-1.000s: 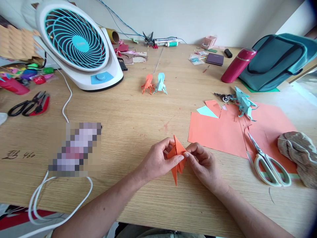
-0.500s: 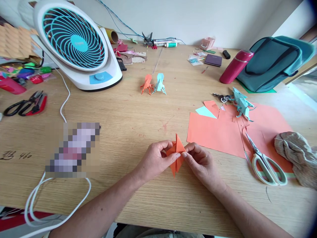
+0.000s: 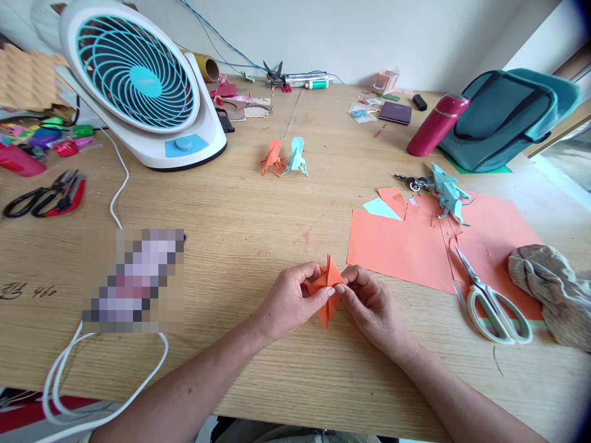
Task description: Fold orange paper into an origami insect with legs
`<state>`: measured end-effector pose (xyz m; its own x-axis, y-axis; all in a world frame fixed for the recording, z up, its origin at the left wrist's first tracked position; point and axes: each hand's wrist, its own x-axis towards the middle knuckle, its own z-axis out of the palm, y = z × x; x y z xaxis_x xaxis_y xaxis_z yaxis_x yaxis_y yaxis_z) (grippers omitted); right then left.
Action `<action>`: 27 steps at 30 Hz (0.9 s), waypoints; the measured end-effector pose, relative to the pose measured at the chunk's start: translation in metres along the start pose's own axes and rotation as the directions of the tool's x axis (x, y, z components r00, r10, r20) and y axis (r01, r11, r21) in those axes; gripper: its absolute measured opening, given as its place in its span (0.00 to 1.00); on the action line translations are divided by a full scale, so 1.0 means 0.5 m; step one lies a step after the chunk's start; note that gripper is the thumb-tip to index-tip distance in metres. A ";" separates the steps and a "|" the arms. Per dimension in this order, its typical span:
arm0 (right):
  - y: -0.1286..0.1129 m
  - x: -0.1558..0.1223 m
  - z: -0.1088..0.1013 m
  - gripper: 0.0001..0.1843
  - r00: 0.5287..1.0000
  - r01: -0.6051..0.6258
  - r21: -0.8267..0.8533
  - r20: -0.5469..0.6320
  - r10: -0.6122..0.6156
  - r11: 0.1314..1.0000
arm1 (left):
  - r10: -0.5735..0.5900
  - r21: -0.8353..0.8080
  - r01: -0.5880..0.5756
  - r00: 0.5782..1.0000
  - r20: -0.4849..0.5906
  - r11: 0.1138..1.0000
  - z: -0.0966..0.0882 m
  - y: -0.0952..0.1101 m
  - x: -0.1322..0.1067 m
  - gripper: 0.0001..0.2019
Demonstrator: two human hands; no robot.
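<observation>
Between my two hands, over the front of the table, is a folded piece of orange origami paper (image 3: 333,274) with pointed tips up and down. My left hand (image 3: 295,295) pinches it from the left, thumb across its middle. On the other side, my right hand (image 3: 373,304) grips its right corner between thumb and forefinger. Farther back stand a finished-looking orange paper insect (image 3: 274,155) and a light blue paper insect (image 3: 296,154). A larger teal paper insect (image 3: 447,189) rests on orange paper sheets (image 3: 392,246) to the right.
Scissors (image 3: 494,301) lie on the sheets beside a crumpled grey cloth (image 3: 549,283). A fan (image 3: 184,144) stands back left, with pruning shears (image 3: 50,194) nearby. At front left are a blurred-out phone (image 3: 138,271) and a white cable (image 3: 161,354). A pink flask (image 3: 436,126) leans toward a teal bag (image 3: 498,123).
The folded paper's top tip sits slightly lower, and my right thumb has shifted a little left along its edge. Both hands keep their hold; the whole view has shifted slightly.
</observation>
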<state>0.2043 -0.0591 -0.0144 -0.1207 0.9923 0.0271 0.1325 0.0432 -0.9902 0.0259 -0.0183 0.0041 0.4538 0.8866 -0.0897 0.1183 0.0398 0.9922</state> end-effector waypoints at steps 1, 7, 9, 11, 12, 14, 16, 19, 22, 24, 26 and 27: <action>0.001 0.000 0.000 0.17 1.000 -0.002 0.002 -0.005 0.002 1.000 | -0.007 -0.012 0.007 1.000 0.004 1.000 0.000 -0.001 0.000 0.07; 0.007 0.000 0.002 0.18 0.999 -0.026 0.031 -0.044 0.028 0.999 | -0.012 -0.076 0.013 1.000 0.014 0.997 -0.001 -0.007 0.001 0.09; 0.003 0.000 0.004 0.18 0.998 -0.034 0.030 -0.046 0.035 0.999 | 0.005 -0.070 -0.005 1.000 0.006 0.998 -0.002 -0.009 0.000 0.08; -0.004 0.001 0.004 0.18 0.999 -0.030 0.036 -0.034 0.031 0.999 | 0.023 -0.044 -0.023 1.000 -0.003 0.999 -0.003 -0.008 -0.001 0.07; -0.008 0.001 0.003 0.18 0.999 -0.028 0.041 -0.027 0.029 0.999 | 0.030 -0.019 -0.030 0.999 -0.011 0.999 -0.003 -0.006 -0.002 0.06; -0.014 0.002 0.000 0.18 0.999 -0.018 0.057 -0.034 0.020 0.998 | 0.056 0.055 -0.054 0.998 -0.034 0.997 -0.002 -0.001 -0.004 0.05; -0.014 0.005 -0.007 0.18 0.998 -0.016 0.083 -0.061 0.021 0.996 | 0.111 0.161 -0.103 0.993 -0.046 0.982 0.000 0.006 -0.008 0.06; -0.010 0.010 -0.020 0.19 0.997 -0.039 0.132 -0.060 0.047 0.990 | 0.198 0.312 -0.183 0.980 -0.017 0.932 0.004 0.014 -0.015 0.07; -0.014 0.017 -0.033 0.19 0.997 -0.067 0.173 0.035 0.062 0.983 | 0.225 0.372 -0.227 0.973 0.048 0.900 0.008 0.014 -0.022 0.06; -0.024 0.021 -0.038 0.19 0.991 -0.086 0.182 0.120 0.065 0.979 | 0.217 0.374 -0.235 0.972 0.089 0.897 0.010 0.011 -0.025 0.08; -0.036 0.025 -0.043 0.19 0.978 -0.112 0.173 0.193 0.078 0.979 | 0.211 0.363 -0.240 0.970 0.120 0.900 0.011 0.009 -0.028 0.10; -0.040 0.026 -0.046 0.19 0.971 -0.123 0.170 0.222 0.084 0.978 | 0.205 0.358 -0.241 0.969 0.134 0.902 0.011 0.008 -0.029 0.11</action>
<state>0.2226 -0.0443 0.0091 -0.3246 0.9418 -0.0872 -0.0233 -0.1001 -0.9947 0.0248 -0.0336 0.0087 0.5828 0.8058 0.1051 0.3141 -0.3426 0.8854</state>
